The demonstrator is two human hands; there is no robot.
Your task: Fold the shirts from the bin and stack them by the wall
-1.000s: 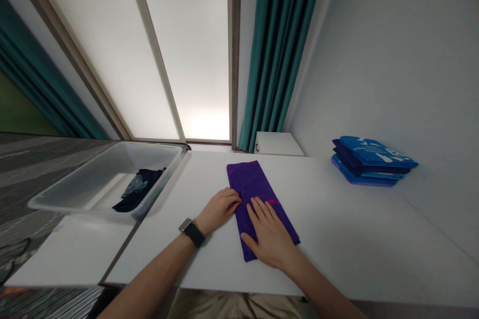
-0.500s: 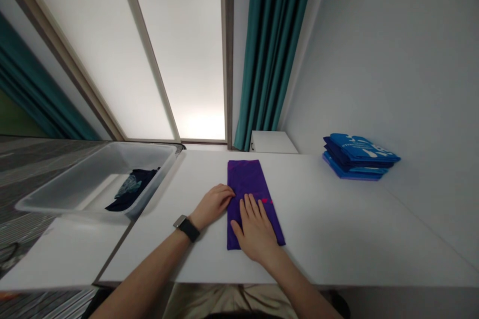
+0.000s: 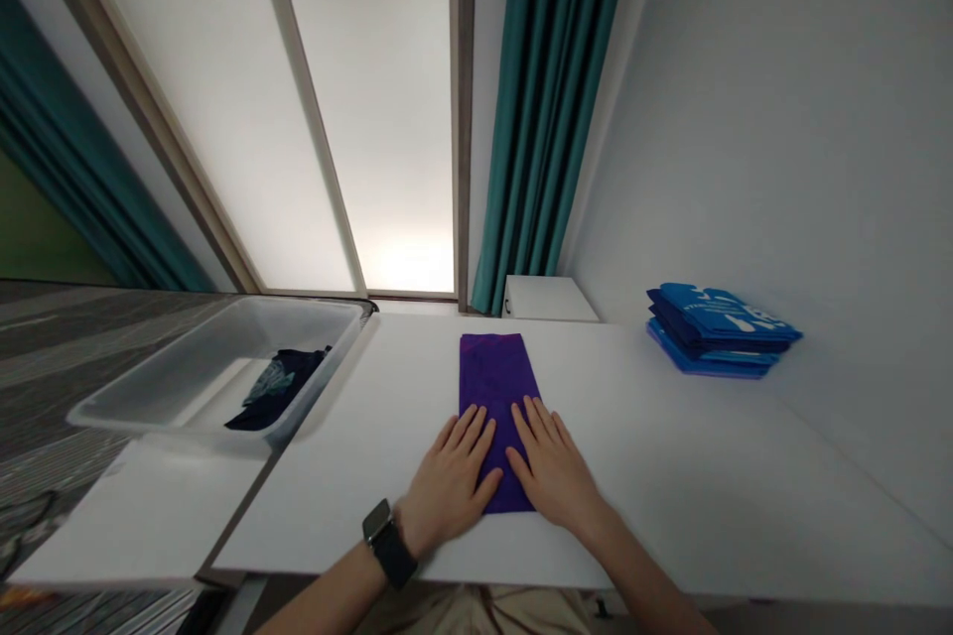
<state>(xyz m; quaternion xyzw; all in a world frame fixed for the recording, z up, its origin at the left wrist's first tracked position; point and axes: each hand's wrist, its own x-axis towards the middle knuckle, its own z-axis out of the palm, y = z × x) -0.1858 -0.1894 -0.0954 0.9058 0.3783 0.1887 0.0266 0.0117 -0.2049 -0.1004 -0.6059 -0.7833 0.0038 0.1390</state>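
Note:
A purple folded cloth point(image 3: 497, 369) lies flat on the white table in front of me, its long side pointing away. My left hand point(image 3: 456, 476) rests flat on its near left part, fingers stretched out. On the near right part lies my right hand point(image 3: 555, 466), also flat with fingers spread. The near portion of the cloth shows between the two hands; its side edges there are covered. A dark smartwatch point(image 3: 388, 541) is on my left wrist.
A translucent plastic bin point(image 3: 223, 317) with dark folded fabric point(image 3: 279, 387) inside stands at the left. On the right, near the wall, sits a stack of folded blue fabric items point(image 3: 719, 327). A white cabinet point(image 3: 551, 299) stands beyond the table point(image 3: 655, 476).
My left hand has gone from pinching at the cloth's left edge to lying flat on it. My right hand has shifted right, and the pink print no longer shows. The view has tilted slightly up.

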